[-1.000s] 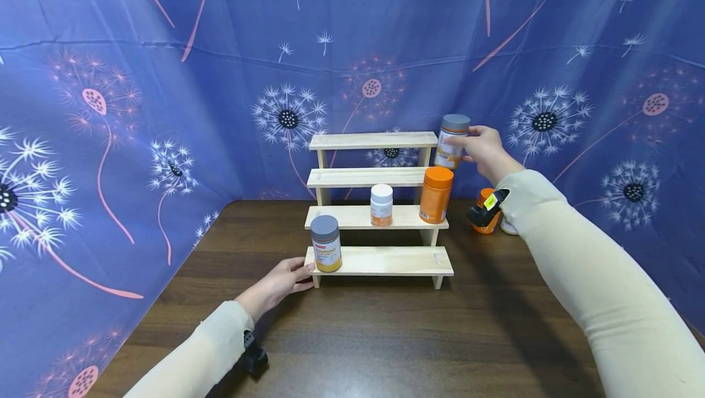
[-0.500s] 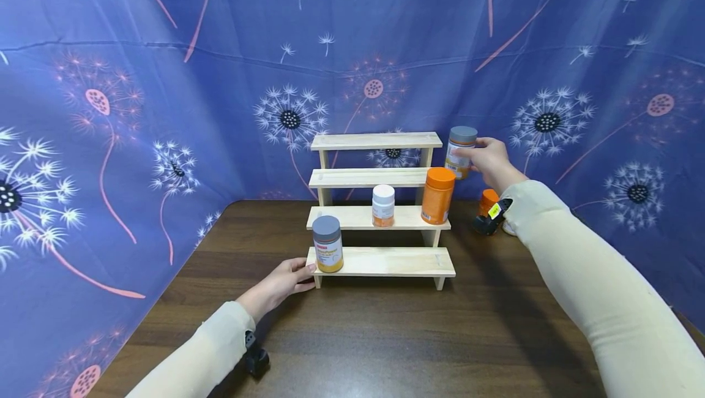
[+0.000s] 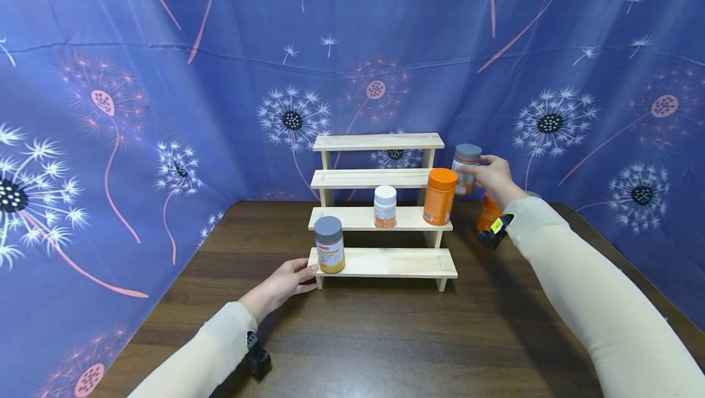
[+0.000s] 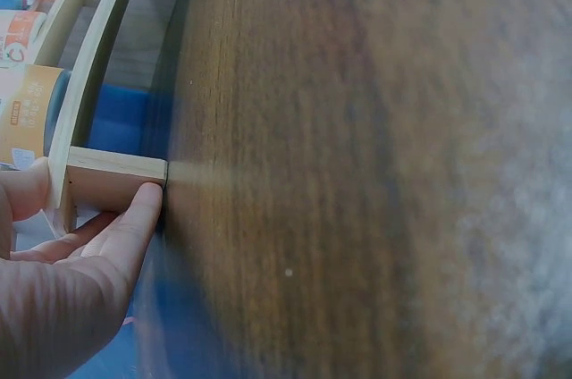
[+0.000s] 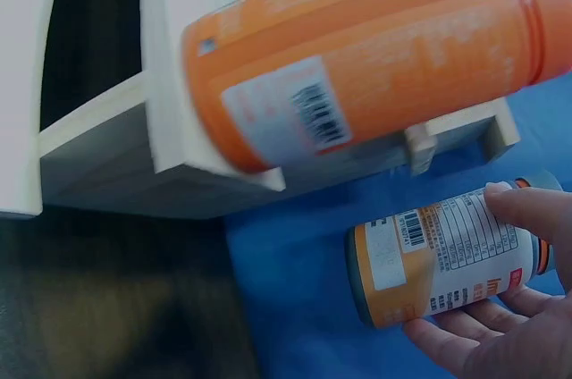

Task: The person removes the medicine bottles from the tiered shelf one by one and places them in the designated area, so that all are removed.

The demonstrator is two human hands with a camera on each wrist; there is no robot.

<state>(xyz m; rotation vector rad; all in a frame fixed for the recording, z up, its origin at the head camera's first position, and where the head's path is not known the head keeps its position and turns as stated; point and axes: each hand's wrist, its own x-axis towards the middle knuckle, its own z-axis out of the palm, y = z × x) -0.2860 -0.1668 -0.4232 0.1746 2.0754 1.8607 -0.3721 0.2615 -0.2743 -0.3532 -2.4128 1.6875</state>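
Note:
A four-tier wooden display rack (image 3: 385, 261) stands on the table. My left hand (image 3: 281, 288) holds the left end of its lowest tier, thumb at the top board and fingers against the end leg (image 4: 112, 184). Right beside that thumb stands a grey-lidded supplement jar (image 3: 330, 252). My right hand (image 3: 494, 179) grips a similar grey-lidded jar (image 5: 447, 254) around its side, in the air right of the rack. On the second tier up are a small white-capped bottle (image 3: 385, 209) and a larger orange bottle (image 3: 439, 199), which looms close in the right wrist view.
Behind my right wrist, another orange bottle (image 3: 488, 212) stands on the dark wooden table (image 3: 385, 337), partly covered by the wrist camera (image 3: 492, 236). A blue dandelion-print cloth (image 3: 220, 98) hangs along the back and sides.
My right hand has lowered the grey-lidded jar and carried it slightly right, away from the rack's upper tiers. My left hand keeps its hold on the rack.

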